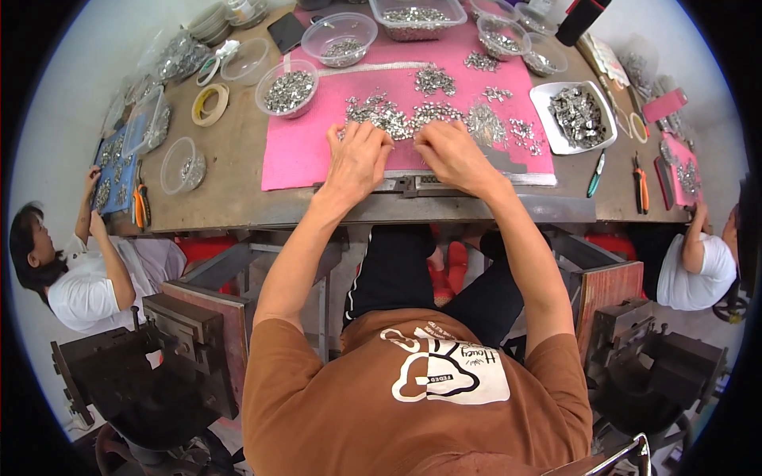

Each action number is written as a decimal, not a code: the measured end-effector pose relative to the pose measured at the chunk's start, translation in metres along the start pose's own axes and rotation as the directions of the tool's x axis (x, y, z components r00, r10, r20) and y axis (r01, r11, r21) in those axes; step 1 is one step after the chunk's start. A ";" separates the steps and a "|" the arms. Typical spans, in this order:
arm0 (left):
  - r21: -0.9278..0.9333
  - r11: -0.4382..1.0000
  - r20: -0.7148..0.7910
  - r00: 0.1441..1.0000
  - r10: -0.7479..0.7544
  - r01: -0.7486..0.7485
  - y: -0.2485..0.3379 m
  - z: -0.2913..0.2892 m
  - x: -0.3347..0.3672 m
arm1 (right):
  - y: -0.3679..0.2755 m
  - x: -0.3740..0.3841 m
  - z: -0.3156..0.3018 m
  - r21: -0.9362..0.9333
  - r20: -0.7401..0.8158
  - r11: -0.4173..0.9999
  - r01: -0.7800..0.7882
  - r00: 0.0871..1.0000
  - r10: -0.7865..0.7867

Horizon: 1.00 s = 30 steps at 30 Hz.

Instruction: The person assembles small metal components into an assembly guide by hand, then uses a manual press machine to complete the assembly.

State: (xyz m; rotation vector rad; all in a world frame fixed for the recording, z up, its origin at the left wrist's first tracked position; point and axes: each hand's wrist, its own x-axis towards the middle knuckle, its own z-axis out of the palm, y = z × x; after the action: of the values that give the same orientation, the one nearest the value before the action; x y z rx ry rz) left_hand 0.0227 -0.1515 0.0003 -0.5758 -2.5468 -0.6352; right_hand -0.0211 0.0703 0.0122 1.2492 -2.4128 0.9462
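Observation:
My left hand [355, 161] rests at the near edge of a loose pile of small shiny metal pieces [379, 113]. Its fingers are curled and pressed together; what they pinch is too small or hidden to name. Close beside it on the right, my right hand [455, 155] is also curled, fingertips down by the same pieces. Under both lies a pink mat [294, 163]. A metal fixture with a slotted bar [409, 186] sits at the mat's near edge, just below my hands. Flat silvery strips [486, 125] are heaped right of my right hand.
A white tray of metal parts [578, 119] stands right of the mat. Clear tubs of pieces [287, 89] line its left and far sides. Orange-handled pliers [640, 186], a green-handled tool [596, 174] and tape rolls [209, 105] lie around. Co-workers sit at both sides.

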 end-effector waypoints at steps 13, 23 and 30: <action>-0.250 0.957 -0.031 0.989 0.142 -0.146 0.046 0.011 -0.018 | -0.030 -0.048 -0.005 -0.110 -0.080 0.994 0.025 0.996 -0.034; -0.239 0.965 0.044 0.992 0.122 -0.108 0.046 0.003 -0.015 | -0.035 -0.048 -0.009 -0.222 0.010 0.973 0.061 0.998 -0.061; 0.023 1.000 0.121 0.993 -0.014 0.012 0.006 0.010 0.002 | -0.027 -0.042 -0.005 -0.053 -0.067 0.998 -0.036 0.997 0.033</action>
State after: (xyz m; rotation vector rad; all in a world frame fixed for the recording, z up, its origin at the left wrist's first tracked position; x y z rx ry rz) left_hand 0.0210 -0.1405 -0.0043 -0.6078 -2.6695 -0.5928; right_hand 0.0248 0.0887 0.0068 1.1435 -2.3997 0.9110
